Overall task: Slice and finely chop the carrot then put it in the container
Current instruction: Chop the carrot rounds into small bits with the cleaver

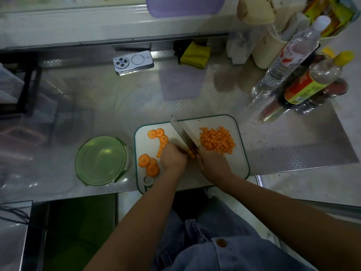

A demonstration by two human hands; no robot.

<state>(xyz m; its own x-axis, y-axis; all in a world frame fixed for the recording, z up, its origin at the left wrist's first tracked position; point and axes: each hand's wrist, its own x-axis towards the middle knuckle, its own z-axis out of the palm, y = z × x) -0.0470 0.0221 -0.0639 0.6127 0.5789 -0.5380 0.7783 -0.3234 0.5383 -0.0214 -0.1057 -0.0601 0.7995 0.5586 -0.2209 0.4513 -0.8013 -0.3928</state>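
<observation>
A white cutting board (239, 163) with a green rim lies at the counter's front edge. Round carrot slices (149, 165) lie along its left side, and a heap of finely chopped carrot (217, 140) sits on its right. My right hand (212, 162) grips the handle of a broad knife (182, 133), whose blade slants up and to the left over the board. My left hand (172, 158) has curled fingers holding carrot strips (191, 153) right beside the blade. A green round container (100, 160) stands to the left of the board, with nothing in it.
A phone (133, 62) lies at the back of the steel counter, with a yellow cloth (195, 54) to its right. Bottles (304, 75) and jars crowd the right back corner. A purple tub (184, 5) sits on the ledge behind.
</observation>
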